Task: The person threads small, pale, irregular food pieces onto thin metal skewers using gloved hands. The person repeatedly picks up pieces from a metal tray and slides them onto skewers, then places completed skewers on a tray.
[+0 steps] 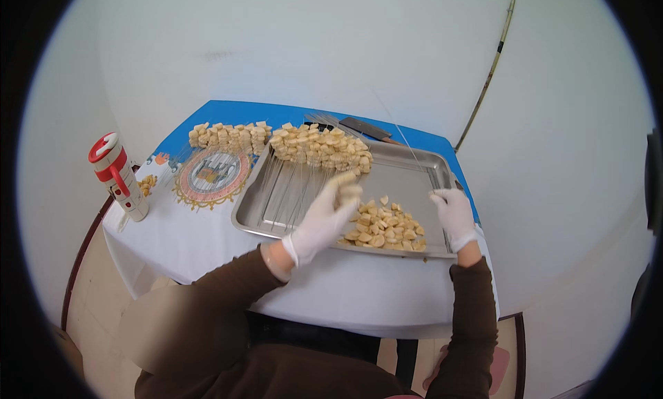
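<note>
My left hand (pixel 322 220), in a white glove, is over the middle of a shallow stainless steel tray (pixel 409 179). Pale yellow pieces (pixel 350 193) show at its curled fingers, slightly blurred. A loose pile of cut, pale yellow food chunks (pixel 387 228) lies just right of it, at the tray's near side. Over the tray's right side, my gloved right hand (pixel 453 212) pinches a thin skewer (pixel 403 132) that slants up and away to the left. Across the tray's far left part rests a stack of loaded skewers (pixel 318 148), their thin bare ends pointing towards me.
Another row of loaded skewers (pixel 230 136) lies left of the tray on the patterned tablecloth (pixel 171 233). Behind the tray are a cleaver (pixel 365 128) and bare skewers. A red-and-white tumbler (pixel 120 176) stands at the left edge, beside small yellowish bits (pixel 147 184). A wall rises behind.
</note>
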`<state>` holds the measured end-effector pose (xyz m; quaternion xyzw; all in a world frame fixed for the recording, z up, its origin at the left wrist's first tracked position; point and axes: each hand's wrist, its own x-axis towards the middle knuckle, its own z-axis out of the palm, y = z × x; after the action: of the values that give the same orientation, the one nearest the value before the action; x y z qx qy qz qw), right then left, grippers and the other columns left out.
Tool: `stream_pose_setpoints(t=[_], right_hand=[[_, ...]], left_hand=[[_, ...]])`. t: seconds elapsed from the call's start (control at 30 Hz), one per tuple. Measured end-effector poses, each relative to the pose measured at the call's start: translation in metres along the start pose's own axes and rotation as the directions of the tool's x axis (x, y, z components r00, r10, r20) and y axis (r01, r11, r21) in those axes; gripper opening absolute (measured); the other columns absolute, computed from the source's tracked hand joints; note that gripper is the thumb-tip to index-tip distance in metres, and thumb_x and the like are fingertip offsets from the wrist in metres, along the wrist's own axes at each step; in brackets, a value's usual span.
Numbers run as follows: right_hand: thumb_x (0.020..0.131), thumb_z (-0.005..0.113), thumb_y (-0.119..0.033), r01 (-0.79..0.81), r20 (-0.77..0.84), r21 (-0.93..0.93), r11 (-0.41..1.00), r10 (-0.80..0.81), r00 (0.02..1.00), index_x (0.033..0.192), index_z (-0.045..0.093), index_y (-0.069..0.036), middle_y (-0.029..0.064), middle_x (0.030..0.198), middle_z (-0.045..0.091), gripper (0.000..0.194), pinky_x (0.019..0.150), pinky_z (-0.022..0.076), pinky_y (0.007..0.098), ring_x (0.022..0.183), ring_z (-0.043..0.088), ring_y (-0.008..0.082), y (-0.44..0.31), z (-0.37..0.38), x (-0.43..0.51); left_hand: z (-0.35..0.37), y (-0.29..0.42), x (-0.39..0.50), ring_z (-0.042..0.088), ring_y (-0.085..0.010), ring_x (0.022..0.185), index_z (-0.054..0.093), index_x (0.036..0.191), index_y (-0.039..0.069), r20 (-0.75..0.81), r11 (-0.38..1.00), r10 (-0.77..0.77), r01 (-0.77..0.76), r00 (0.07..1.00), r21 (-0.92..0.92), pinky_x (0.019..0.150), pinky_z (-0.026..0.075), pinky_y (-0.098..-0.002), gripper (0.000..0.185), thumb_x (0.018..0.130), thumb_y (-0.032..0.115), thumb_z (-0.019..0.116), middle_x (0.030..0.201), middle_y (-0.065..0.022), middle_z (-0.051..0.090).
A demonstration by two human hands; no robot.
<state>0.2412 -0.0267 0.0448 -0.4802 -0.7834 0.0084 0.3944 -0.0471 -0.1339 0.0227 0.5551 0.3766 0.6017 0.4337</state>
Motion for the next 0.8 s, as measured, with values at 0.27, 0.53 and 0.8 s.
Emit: stream_pose_setpoints(t=[0.27,0.53,0.8], right_hand=[[0.088,0.067,-0.026,-0.194,0.316,-0.217,0.957,0.257,0.913,0.100,0.076,-0.007,0.0203,0.103,0.072,0.023,0.086,0.0552,0.0438,0.099,0.069,0.0376,0.031,0.111,0.161],[0.091,0.065,-0.015,-0.226,0.229,-0.494,0.840,0.376,0.898,0.096,0.079,-0.010,0.0160,0.104,0.074,0.016,0.079,0.0588,0.0408,0.100,0.072,0.0338,-0.015,0.201,0.235],[0.095,0.059,-0.013,-0.258,0.237,-0.362,0.896,0.356,0.904,0.112,0.074,-0.007,0.0188,0.117,0.070,0.023,0.094,0.0548,0.0443,0.109,0.067,0.0361,0.005,0.231,0.236]], left_hand=[[0.003,-0.005,-0.035,0.063,-0.0119,0.096,0.042,0.147,0.001,0.169,0.974,0.088,-0.120,0.982,0.193,0.090,0.051,-0.0270,0.051,0.098,0.002,0.056,0.117,-0.0094,0.065],[-0.003,0.016,-0.047,0.068,-0.0182,0.101,0.043,0.143,-0.004,0.208,0.947,0.074,-0.134,0.975,0.293,0.093,0.053,-0.0317,0.051,0.095,-0.003,0.059,0.116,-0.0146,0.069],[-0.007,0.010,-0.047,0.070,-0.0217,0.105,0.044,0.142,-0.004,0.234,0.920,0.146,-0.219,0.961,0.326,0.093,0.054,-0.0330,0.051,0.093,-0.005,0.060,0.115,-0.0153,0.069]])
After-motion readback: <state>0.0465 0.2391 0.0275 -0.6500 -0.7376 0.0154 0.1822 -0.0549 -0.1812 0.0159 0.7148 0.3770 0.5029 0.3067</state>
